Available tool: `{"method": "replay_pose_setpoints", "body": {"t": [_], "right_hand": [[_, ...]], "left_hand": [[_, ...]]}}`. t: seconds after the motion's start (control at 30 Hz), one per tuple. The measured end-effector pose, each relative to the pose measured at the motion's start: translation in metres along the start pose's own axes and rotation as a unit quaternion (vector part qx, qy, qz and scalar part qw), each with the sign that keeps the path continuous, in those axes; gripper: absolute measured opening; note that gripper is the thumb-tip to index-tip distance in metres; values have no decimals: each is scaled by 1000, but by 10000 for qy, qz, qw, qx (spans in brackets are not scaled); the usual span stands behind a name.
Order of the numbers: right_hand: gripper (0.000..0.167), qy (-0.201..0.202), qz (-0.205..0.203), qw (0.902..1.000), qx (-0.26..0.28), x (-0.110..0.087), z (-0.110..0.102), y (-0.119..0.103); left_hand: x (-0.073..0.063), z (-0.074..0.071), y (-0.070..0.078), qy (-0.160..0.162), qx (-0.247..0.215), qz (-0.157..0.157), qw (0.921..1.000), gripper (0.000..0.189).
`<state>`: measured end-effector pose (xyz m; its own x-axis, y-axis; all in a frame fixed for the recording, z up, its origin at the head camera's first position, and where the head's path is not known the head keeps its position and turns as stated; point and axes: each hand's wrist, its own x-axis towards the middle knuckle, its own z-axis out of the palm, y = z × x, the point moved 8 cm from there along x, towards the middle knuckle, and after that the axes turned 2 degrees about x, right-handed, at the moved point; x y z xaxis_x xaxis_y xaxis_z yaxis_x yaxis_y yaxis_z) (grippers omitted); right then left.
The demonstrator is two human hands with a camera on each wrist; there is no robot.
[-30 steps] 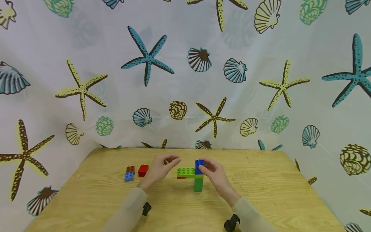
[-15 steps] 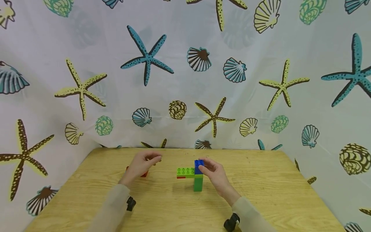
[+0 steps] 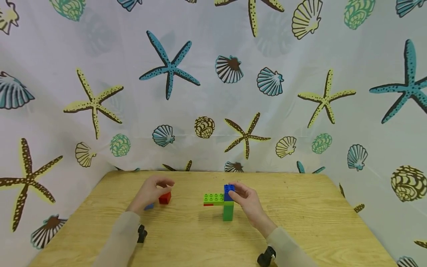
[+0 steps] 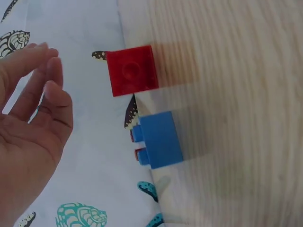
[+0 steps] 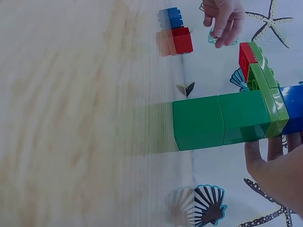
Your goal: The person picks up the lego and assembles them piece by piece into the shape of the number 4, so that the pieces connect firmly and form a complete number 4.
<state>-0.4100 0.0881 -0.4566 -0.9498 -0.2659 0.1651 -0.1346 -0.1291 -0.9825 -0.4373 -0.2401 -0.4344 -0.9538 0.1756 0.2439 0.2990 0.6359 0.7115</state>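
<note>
blue plastic tops a small brick tower on a wood-grain worktop (image 3: 200, 241), where a person in pale sleeves (image 3: 116, 241) works with two bare hands. the right hand (image 3: 248, 200) pinches the dark blue brick (image 3: 227, 193) at the summit, its grip closed around it with the thumb on the near side. below that brick runs a light green layer (image 3: 213, 199), its studded arm jutting out toward the person's left, with a red piece (image 5: 245, 59) fixed under the far end. two darker green blocks (image 5: 196, 123), one upon the other, form the upright column that stands on the worktop.

across from the tower, the left hand (image 3: 151, 191) hovers over two loose bricks, its grip loosely parted, fingers gently bent and holding nothing. beneath it, a red block (image 4: 132, 73) sits beside a lighter blue brick (image 4: 161, 139), both resting on the worktop, well apart from the tower; the left wrist view shows the hand clear of both. the head view leaves much of the lighter blue brick hidden behind that hand.

a small black device (image 3: 141, 234) shows at each wrist. behind the worktop hangs a white curtain (image 3: 200, 104) printed with starfish and seashells.
</note>
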Motion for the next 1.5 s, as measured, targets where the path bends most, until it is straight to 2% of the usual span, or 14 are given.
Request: {"method": "replay_pose_setpoints", "body": {"t": [0.17,0.47,0.87,1.03,1.33,1.43,1.5], "right_hand": [[45,-33,-18,10000,-18,0,0,1],[43,-3,4,10000,-17,1,-1,2],[45,-42,4,10000,-8,1,0,3],[44,7,37,10000,17,0,-1,3],[43,32,71,10000,43,1,-1,3],[44,3,64,10000,48,1,-1,3],[44,5,55,10000,49,1,-1,3]], "left_hand": [[0,1,-9,-221,160,43,9996,32],[2,8,-27,-565,473,-431,9963,41],[5,25,-28,-859,530,-382,9942,42],[6,30,-27,-1011,401,-549,9926,43],[9,35,-26,-886,316,-539,9941,38],[10,35,-26,-793,218,-672,9943,40],[12,35,-26,-742,134,-645,9951,40]]}}
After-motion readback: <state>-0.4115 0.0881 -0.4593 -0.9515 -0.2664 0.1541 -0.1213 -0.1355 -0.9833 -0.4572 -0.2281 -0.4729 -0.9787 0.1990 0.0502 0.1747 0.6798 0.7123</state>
